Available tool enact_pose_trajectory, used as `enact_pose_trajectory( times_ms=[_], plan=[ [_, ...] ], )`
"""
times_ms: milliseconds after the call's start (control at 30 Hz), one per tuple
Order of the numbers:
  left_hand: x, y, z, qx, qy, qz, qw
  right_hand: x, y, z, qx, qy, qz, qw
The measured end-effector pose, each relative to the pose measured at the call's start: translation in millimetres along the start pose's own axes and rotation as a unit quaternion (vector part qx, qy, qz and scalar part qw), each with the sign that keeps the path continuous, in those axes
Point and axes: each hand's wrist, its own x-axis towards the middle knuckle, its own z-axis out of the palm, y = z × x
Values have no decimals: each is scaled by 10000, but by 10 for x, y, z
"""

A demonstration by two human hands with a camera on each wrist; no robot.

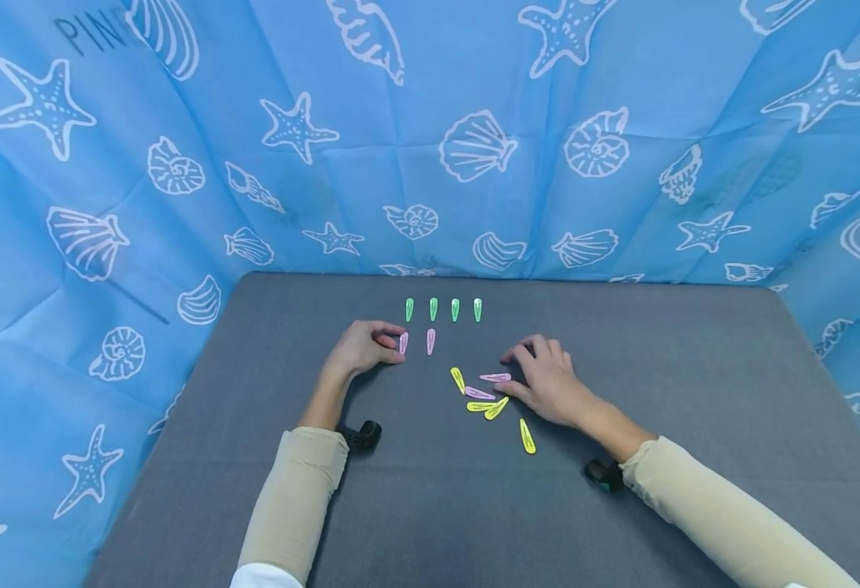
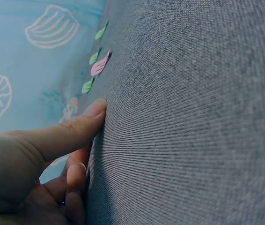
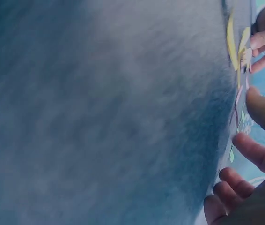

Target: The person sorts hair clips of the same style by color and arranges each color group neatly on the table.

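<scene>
My left hand [image 1: 365, 349] holds a pink hair clip [image 1: 403, 343] at the table's surface, thumb at its near end and fingertips at its far end. In the left wrist view, the thumb hides that clip. Just right of it lies another pink hair clip [image 1: 431, 342]. Low over the table, my right hand [image 1: 550, 382] has thumb and fingers apart, around the right end of a pink hair clip [image 1: 495, 377]. Below that clip lie one more pink hair clip [image 1: 479, 394] and yellow hair clips [image 1: 481, 406], some overlapping.
Several green hair clips [image 1: 433, 309] stand in a row near the far edge of the grey table [image 1: 621, 327]. A lone yellow clip [image 1: 528, 437] lies nearer. Behind the table hangs a blue curtain [image 1: 400, 106] with shell and starfish prints.
</scene>
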Motion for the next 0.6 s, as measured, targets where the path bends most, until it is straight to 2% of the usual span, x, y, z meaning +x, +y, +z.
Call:
enact_pose_trajectory(
  times_ms=[233, 400, 600],
  plan=[
    [14, -18, -9, -38, -50, 127, 9999, 32, -20, 14, 538, -53, 278, 9982],
    [24, -33, -9, -85, -78, 113, 9999, 64, -30, 12, 865, -202, 242, 9958],
    [32, -51, -4, -100, -94, 121, 9998, 93, -49, -30, 1489, -334, 333, 9877]
  ],
)
